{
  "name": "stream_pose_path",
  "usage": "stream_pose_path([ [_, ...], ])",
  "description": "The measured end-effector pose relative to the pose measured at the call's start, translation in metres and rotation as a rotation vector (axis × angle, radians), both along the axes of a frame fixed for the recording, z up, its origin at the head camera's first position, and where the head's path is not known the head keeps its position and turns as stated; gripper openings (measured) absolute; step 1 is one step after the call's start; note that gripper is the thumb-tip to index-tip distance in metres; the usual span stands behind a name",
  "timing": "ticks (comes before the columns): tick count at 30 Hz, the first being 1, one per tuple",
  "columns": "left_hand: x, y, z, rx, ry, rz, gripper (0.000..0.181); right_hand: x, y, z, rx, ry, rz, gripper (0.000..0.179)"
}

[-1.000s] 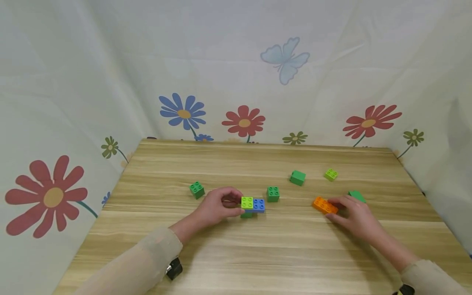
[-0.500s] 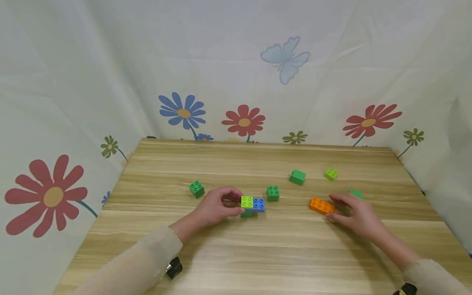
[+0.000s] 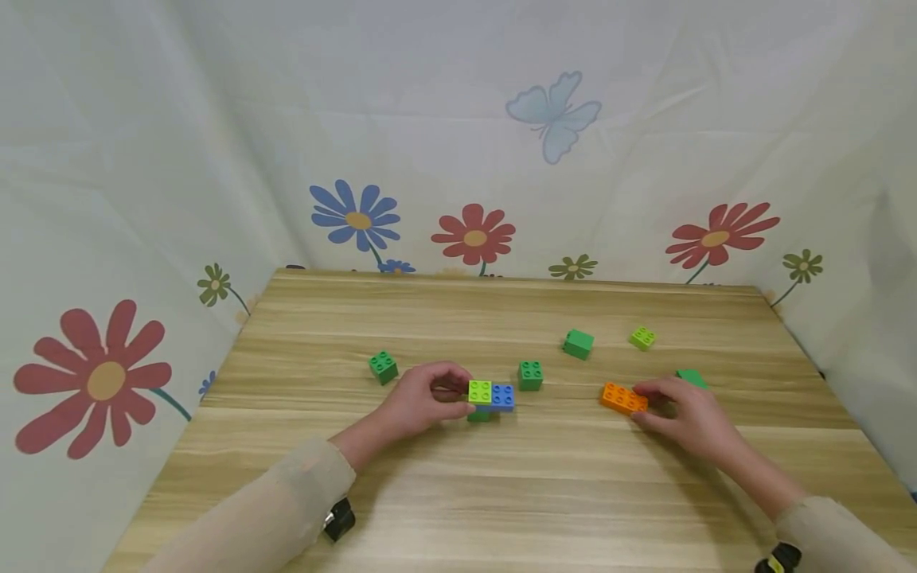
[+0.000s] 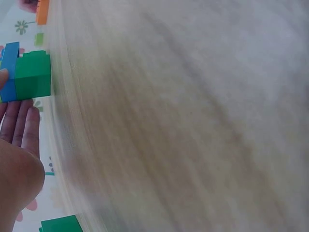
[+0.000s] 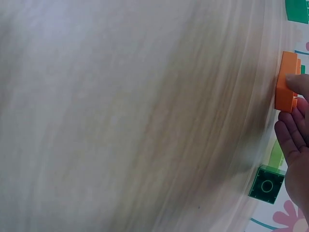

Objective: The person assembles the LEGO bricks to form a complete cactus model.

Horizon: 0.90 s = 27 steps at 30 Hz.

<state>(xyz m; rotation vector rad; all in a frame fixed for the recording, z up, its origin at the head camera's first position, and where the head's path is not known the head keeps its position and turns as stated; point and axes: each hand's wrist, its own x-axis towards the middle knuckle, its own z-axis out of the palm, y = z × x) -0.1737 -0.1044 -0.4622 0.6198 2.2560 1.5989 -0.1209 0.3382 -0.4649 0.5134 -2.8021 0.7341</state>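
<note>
Your left hand (image 3: 423, 402) holds a small stack of three bricks by its left end, thumb to the near side. On top sits a lime brick (image 3: 480, 392) with four studs facing up. It covers the left half of a longer blue brick (image 3: 503, 397), whose right half juts out with four bare studs. Under the blue one's left end is a green brick (image 4: 33, 76). The stack looks level and upright; you can't tell whether it touches the counter (image 3: 544, 493).

Well to the right, your right hand (image 3: 691, 414) pinches the right end of a long orange brick (image 3: 622, 398). Its two rows of studs point up, and its left end angles slightly away from you.
</note>
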Motion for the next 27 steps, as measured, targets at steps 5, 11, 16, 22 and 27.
stream_pose_path([
  [5,0.0,0.0,0.0,0.001,0.005,0.003,0.033,-0.001,-0.003,0.004,-0.002,-0.026,-0.023,0.035],
  [11,0.001,0.001,-0.001,0.004,0.008,0.006,0.033,-0.004,-0.016,0.016,-0.015,0.003,-0.004,0.033],
  [16,0.001,0.001,-0.002,0.004,0.013,0.005,0.033,-0.008,-0.032,0.027,-0.047,0.068,0.051,0.034],
  [22,0.001,0.001,-0.001,0.004,0.011,0.007,0.033,-0.016,-0.057,0.038,-0.08,0.122,0.113,0.035],
  [27,0.002,0.001,0.001,-0.003,0.006,0.013,0.033,-0.02,-0.079,0.048,-0.081,0.129,0.148,0.033],
])
